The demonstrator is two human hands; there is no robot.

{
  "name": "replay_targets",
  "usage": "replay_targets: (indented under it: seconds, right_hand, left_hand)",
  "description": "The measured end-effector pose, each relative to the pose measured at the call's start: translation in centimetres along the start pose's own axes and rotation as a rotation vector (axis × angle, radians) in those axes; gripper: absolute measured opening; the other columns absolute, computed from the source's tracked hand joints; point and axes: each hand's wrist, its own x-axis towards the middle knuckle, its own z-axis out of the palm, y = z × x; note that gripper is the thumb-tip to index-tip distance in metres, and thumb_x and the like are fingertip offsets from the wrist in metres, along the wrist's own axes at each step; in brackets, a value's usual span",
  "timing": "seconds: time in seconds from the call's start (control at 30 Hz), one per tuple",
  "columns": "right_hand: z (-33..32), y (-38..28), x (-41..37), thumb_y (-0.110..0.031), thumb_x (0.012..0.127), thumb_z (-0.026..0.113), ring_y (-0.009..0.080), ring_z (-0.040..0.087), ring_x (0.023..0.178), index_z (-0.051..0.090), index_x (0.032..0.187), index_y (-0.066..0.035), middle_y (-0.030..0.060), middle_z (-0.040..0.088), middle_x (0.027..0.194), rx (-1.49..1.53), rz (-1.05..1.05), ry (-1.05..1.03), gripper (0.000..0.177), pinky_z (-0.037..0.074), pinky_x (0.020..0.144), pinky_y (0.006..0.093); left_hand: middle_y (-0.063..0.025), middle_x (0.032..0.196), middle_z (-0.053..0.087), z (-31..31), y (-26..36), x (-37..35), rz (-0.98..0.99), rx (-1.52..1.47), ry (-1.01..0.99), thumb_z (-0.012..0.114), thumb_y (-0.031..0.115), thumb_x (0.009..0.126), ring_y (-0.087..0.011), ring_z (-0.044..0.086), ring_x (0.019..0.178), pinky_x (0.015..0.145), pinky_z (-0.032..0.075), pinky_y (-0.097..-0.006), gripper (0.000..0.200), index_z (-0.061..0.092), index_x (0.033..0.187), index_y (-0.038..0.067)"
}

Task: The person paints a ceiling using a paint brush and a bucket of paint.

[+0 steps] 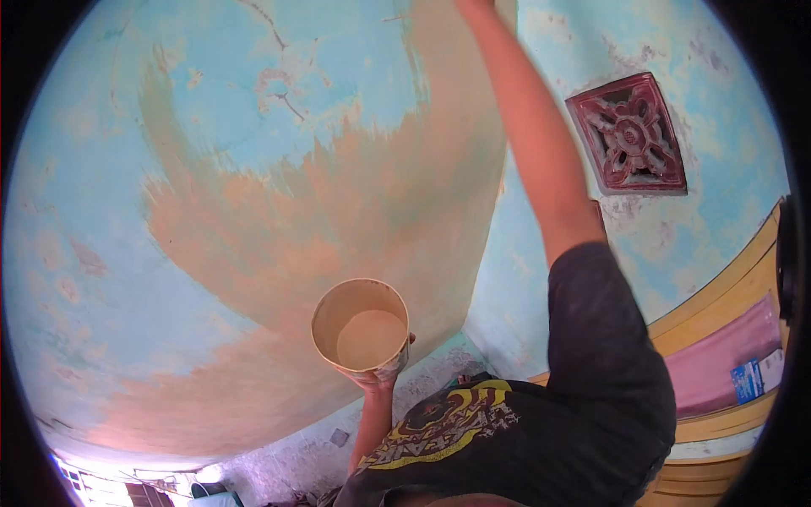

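My left hand (372, 378) holds a round paint bucket (331, 317) from below and the side, with fingertips showing at its right edge. Tan paint (372, 340) lies inside the bucket, whose open top faces me. My right arm (541, 135) reaches up along the wall corner. The right hand runs past the top edge of the view, so its fingers and anything in them are hidden. Tan paint in rough brush strokes covers part of the light blue wall (228, 93) in front of me, with ragged upper edges.
A dark red carved vent block (629, 135) is set in the right-hand wall. Lower right, a wooden frame (726, 283) surrounds a pink cloth (718, 363) with a blue and white box (748, 380). Bright light and assorted items appear at the lower left. Cracks and peeling patches mark the wall.
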Motion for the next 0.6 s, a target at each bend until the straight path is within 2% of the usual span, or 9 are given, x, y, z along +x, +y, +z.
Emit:
replay_targets:
  seconds: [0.07,0.1,0.13,0.2,0.23,0.27,0.37,0.5,0.6]
  right_hand:
    - [-2.8,3.7,-9.9,-0.009,0.083,0.077,0.009,0.059,0.054,0.055,0.068,-0.006,0.0016,0.062,0.06,0.112,0.145,-0.004,0.027,0.048,0.051,0.0302]
    - [-5.1,5.2,-15.0,-0.007,0.082,0.078,0.0084,0.059,0.054,0.054,0.069,-0.006,0.0018,0.062,0.059,0.02,0.148,-0.039,0.027,0.047,0.049,0.0294]
    - [-7.4,2.9,-19.1,-0.011,0.079,0.078,0.0165,0.063,0.053,0.052,0.069,-0.007,0.0078,0.062,0.059,-0.104,0.293,-0.068,0.028,0.05,0.053,0.0338]
    - [-11.6,3.9,-26.8,-0.008,0.083,0.077,0.0107,0.063,0.054,0.052,0.069,-0.005,0.0052,0.062,0.061,-0.195,0.393,-0.228,0.029,0.049,0.05,0.0316]
    - [-12.9,2.3,-28.0,-0.007,0.085,0.076,0.0107,0.063,0.055,0.053,0.071,-0.004,0.0057,0.063,0.064,-0.085,0.519,-0.22,0.027,0.049,0.05,0.0299]
    - [-14.0,0.9,-29.0,-0.007,0.088,0.075,0.0107,0.063,0.056,0.053,0.074,-0.002,0.0062,0.064,0.066,0.018,0.654,-0.212,0.026,0.05,0.05,0.0281]
    - [-16.7,-3.1,-27.1,-0.008,0.091,0.074,0.0114,0.064,0.057,0.054,0.08,0.0,0.0082,0.066,0.071,0.168,0.799,-0.147,0.024,0.05,0.05,0.0249]
    - [-17.9,-11.4,-23.3,-0.011,0.09,0.077,0.011,0.065,0.061,0.058,0.085,0.0,0.007,0.068,0.074,0.289,0.91,-0.548,0.022,0.05,0.05,0.0247]
    - [-17.4,-14.1,-23.8,-0.009,0.086,0.08,0.0083,0.066,0.069,0.064,0.084,-0.002,0.0034,0.068,0.075,0.261,0.852,-1.125,0.018,0.049,0.054,0.026]
  left_hand:
    - [-0.0233,0.148,0.043,-0.4,0.6,-0.7,0.023,0.002,0.052,0.06,0.068,0.087,-0.0506,0.045,0.131,0.087,0.05,-0.0741,0.09,0.033,0.153,0.013]
    - [-0.0235,0.147,0.043,-0.9,0.8,-0.8,0.045,-0.001,0.079,0.059,0.068,0.087,-0.0505,0.046,0.13,0.086,0.05,-0.0739,0.089,0.034,0.153,0.013]
    - [-0.0235,0.147,0.044,-1.0,1.0,-0.3,0.046,0.001,0.06,0.058,0.068,0.087,-0.0504,0.047,0.129,0.086,0.05,-0.0737,0.089,0.034,0.153,0.013]
    - [-0.0233,0.147,0.044,-0.4,1.3,0.2,0.034,0.024,-0.009,0.057,0.07,0.087,-0.0501,0.049,0.128,0.087,0.05,-0.0733,0.09,0.034,0.153,0.013]
    - [-0.0231,0.147,0.044,0.0,1.5,-0.1,0.017,0.047,-0.05,0.055,0.071,0.087,-0.0498,0.049,0.128,0.087,0.051,-0.0731,0.09,0.033,0.153,0.013]
    - [-0.0226,0.148,0.044,-0.6,1.8,-0.2,0.028,0.067,-0.007,0.055,0.072,0.087,-0.0498,0.05,0.128,0.087,0.05,-0.0735,0.09,0.033,0.153,0.013]
    - [-0.0191,0.149,0.044,-2.5,2.6,0.6,0.06,0.085,0.06,0.047,0.071,0.09,-0.0462,0.049,0.13,0.093,0.048,-0.0692,0.085,0.035,0.153,0.015]
    - [-0.0145,0.15,0.045,-6.0,2.2,0.7,0.051,0.083,0.142,0.037,0.069,0.093,-0.0414,0.048,0.133,0.101,0.046,-0.0635,0.079,0.038,0.152,0.017]
    - [-0.0111,0.151,0.046,-6.4,1.0,1.0,0.008,0.017,0.187,0.03,0.067,0.095,-0.0378,0.048,0.135,0.107,0.045,-0.0593,0.076,0.04,0.152,0.018]
